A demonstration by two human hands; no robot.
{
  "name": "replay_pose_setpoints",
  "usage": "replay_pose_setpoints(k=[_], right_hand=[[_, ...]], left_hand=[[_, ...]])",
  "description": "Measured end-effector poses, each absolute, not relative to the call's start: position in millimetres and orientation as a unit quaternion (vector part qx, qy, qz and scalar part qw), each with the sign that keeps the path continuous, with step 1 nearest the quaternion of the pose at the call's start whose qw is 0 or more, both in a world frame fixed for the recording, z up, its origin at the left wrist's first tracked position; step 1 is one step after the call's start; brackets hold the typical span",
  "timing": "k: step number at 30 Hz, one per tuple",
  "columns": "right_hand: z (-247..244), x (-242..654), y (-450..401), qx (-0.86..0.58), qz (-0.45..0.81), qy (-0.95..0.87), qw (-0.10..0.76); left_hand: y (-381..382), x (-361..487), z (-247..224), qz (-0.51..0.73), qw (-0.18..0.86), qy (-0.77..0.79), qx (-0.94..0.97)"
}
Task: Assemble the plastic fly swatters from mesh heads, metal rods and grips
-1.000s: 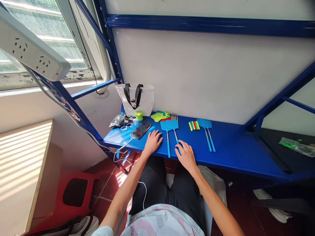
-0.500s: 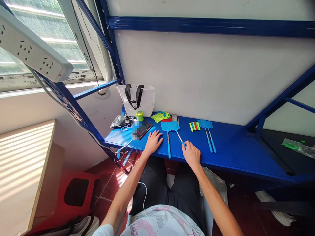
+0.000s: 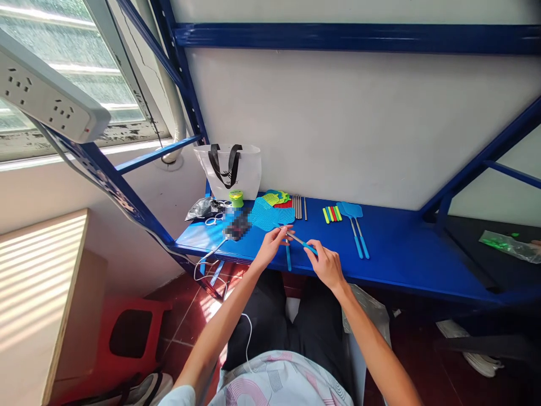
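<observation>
A blue fly swatter [image 3: 261,214] is held between my hands, its flat head pointing left. My right hand [image 3: 327,264] is closed round its blue handle. With pinched fingers, my left hand [image 3: 273,246] grips the metal rod close to the head. Another blue fly swatter [image 3: 288,259] lies beneath, partly hidden, its handle toward the front edge of the blue table [image 3: 406,248]. To the right, two assembled blue fly swatters [image 3: 351,210] lie side by side. Between them and my hands is a row of short coloured handles [image 3: 332,214] in yellow-green and red.
Metal rods [image 3: 298,207] and yellow-green and red swatter heads [image 3: 276,198] lie at the back. A white bag [image 3: 249,169], a green-lidded tub [image 3: 236,198], scissors [image 3: 214,219] and a blurred-out device [image 3: 237,226] with a white cable are at left. Blue frame posts flank the table.
My right hand has lifted the fly swatter and swung its head left. My left hand has moved from lying on the table to pinching the rod near the head.
</observation>
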State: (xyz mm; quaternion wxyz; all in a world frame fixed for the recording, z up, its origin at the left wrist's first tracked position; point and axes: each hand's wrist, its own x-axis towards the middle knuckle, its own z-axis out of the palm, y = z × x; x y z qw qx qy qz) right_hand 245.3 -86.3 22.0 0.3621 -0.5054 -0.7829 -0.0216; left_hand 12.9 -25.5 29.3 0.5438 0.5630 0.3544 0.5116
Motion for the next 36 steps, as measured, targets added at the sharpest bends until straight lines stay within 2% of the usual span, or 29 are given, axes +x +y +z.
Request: replay_pose_setpoints(k=[6,11,28,36], right_hand=[[38,231,-100,-0.523,0.021,-0.771,0.363],[46,227,-109,-0.534,0.0,-0.762,0.367],[68,236,-118,-0.568,0.015,-0.781,0.26],[92,275,-113,-0.586,0.143,-0.78,0.166]], left_hand=[[-47,35,37,0.527,0.572,0.317,0.543],[-67,55,42,0.533,0.594,0.3,0.522],[-62,41,56,0.621,0.548,0.334,0.45],[-37,3,69,0.723,0.547,0.307,0.291]])
